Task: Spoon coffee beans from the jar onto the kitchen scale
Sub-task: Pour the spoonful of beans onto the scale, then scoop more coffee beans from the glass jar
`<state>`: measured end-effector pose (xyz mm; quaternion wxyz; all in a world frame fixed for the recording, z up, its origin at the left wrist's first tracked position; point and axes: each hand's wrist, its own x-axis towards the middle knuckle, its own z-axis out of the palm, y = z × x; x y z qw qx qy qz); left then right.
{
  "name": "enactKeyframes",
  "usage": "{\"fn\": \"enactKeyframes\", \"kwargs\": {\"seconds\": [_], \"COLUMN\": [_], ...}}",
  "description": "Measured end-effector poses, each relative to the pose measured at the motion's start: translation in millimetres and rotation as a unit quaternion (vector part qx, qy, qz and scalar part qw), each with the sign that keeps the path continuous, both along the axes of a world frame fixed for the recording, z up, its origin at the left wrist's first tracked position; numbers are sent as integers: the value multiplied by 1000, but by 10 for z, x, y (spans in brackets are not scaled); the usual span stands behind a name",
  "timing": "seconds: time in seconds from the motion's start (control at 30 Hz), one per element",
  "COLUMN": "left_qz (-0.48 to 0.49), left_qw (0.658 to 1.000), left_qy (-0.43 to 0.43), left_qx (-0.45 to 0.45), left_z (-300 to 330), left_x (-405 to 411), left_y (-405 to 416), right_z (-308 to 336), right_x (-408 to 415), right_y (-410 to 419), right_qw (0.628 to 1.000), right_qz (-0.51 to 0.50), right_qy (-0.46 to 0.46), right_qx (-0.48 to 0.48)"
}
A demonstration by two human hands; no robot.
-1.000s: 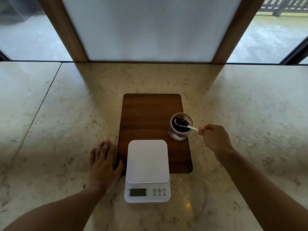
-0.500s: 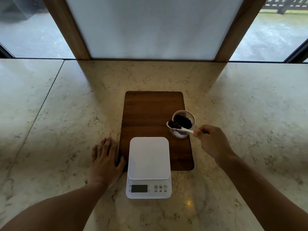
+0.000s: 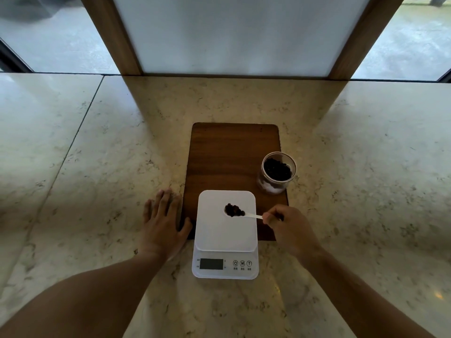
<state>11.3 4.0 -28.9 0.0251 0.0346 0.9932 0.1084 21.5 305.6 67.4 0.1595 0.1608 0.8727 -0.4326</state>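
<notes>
Our right hand (image 3: 291, 226) pinches the handle of the white spoon (image 3: 246, 215), its bowl heaped with coffee beans (image 3: 234, 210) over the kitchen scale (image 3: 226, 232). The open jar (image 3: 278, 172) stands at two o'clock from the scale, on the wooden board (image 3: 227, 157). Our left hand (image 3: 164, 225) lies flat and empty, fingers spread, on the marble counter (image 3: 85, 167) at nine o'clock of the scale

We see a pale cream marble bench (image 3: 102, 167) veined and speckled with grey-brown. On it lies a dark brown board (image 3: 231, 157) with visible wood grain. The scale (image 3: 225, 235) is plain white, its display (image 3: 211, 264) dark grey, with small dark-ringed buttons (image 3: 242, 263). The spoon (image 3: 244, 214) is white and carries near-black coffee beans (image 3: 234, 210). The jar (image 3: 278, 172) is clear glass, filled with the same black-brown beans. Behind stand mid-brown wooden posts (image 3: 114, 35) framing a frosted white panel (image 3: 239, 32).
</notes>
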Motion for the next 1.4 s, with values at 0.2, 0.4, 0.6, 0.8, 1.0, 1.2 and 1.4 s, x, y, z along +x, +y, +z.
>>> {"fn": "enactKeyframes", "kwargs": {"seconds": [0.2, 0.4, 0.6, 0.8, 1.0, 1.2, 1.4], "left_qz": [2, 3, 4, 3, 2, -1, -2], "left_qw": [1000, 1000, 1000, 1000, 1000, 1000, 1000], "left_qy": [3, 1, 5, 9, 10, 8, 10], "left_qx": [-6, -3, 0, 1, 1, -9, -4], "left_z": [-54, -33, -18, -37, -43, -43, -25], "left_x": [0, 9, 7, 5, 0, 6, 8], "left_y": [-23, -13, 0, -12, -12, -19, -20], "right_z": [-129, -175, -192, -234, -172, 113, 269], "right_x": [98, 142, 165, 152, 146, -26, -272], "right_y": [-62, -83, -71, -34, -19, 118, 447], "right_qw": [1000, 998, 992, 988, 986, 963, 929], "right_qz": [26, 9, -24, -57, -60, -111, -135], "right_qy": [16, 58, 110, 133, 152, 247, 324], "right_qx": [-5, -32, -56, -52, -33, 5, 114]}}
